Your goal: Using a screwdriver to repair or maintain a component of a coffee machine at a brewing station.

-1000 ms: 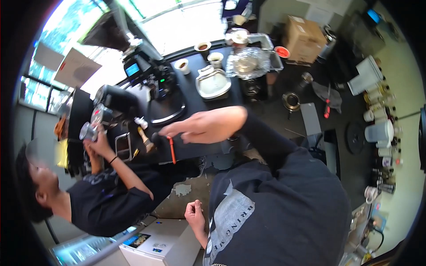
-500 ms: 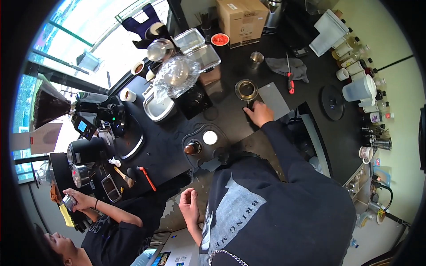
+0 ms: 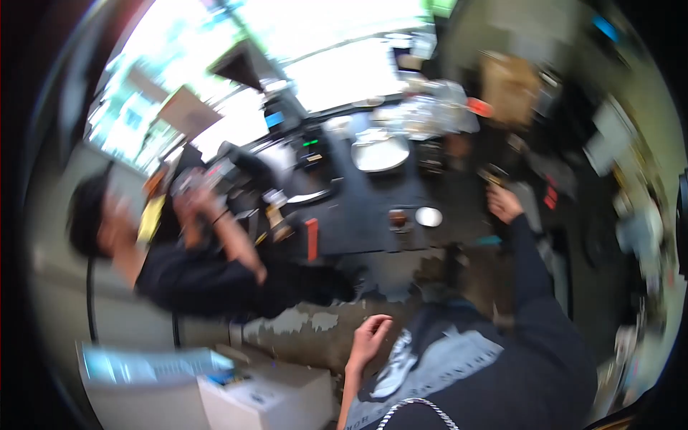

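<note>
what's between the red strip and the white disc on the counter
In the head view, a brown-topped object sits between them, nearer the white disc.

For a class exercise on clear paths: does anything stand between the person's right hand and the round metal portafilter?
Nothing visible does: the right hand is right at the portafilter, seemingly gripping it from the near side, with no other object between them. Motion blur hides the exact contact.

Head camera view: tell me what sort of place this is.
Probably a coffee bar, though the picture is blurred: a black grinder with a dark cone-shaped hopper stands by the bright window, and the right hand holds what looks like a round metal portafilter.
</note>
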Tool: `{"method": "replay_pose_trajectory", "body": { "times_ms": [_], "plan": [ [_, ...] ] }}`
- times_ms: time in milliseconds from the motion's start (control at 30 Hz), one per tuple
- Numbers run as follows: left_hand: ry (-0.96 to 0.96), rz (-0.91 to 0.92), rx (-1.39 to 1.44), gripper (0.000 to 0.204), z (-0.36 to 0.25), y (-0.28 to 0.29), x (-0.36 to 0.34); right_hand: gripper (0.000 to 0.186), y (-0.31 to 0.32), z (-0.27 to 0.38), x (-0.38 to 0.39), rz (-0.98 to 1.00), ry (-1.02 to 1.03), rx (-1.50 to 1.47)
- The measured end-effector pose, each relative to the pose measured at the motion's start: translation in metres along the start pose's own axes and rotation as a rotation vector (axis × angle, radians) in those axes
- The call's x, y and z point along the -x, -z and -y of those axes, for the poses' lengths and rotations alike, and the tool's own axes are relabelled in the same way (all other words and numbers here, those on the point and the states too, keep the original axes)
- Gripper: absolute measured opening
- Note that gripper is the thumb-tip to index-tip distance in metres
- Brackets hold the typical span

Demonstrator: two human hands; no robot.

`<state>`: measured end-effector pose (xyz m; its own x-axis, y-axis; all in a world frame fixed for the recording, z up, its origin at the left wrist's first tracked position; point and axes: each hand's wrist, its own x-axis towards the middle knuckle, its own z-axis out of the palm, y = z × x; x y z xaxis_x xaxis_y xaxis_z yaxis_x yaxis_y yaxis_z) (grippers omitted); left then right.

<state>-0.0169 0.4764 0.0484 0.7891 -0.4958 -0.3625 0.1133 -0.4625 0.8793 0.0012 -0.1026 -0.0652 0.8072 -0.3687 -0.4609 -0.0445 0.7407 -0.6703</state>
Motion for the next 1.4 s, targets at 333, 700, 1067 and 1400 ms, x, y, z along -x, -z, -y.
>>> {"method": "replay_pose_trajectory", "body": {
  "times_ms": [333,700,1067,1400],
  "plan": [
    [0.043,-0.279,0.125,0.030,0.020,-0.022,0.109,0.023,-0.004,-0.024,-0.047,-0.287,-0.084,0.457],
    [0.073,-0.433,0.364,0.023,0.063,-0.028,0.137,0.020,-0.045,-0.009,-0.016,0.176,0.041,-0.166],
    [-0.097,-0.071,0.103,0.023,0.015,-0.020,0.063,0.023,-0.136,0.024,0.192,0.262,0.504,0.138],
    [-0.193,-0.004,0.152,0.022,-0.027,-0.033,0.034,0.027,-0.183,0.049,0.251,0.720,0.449,0.106]
  ]
}}
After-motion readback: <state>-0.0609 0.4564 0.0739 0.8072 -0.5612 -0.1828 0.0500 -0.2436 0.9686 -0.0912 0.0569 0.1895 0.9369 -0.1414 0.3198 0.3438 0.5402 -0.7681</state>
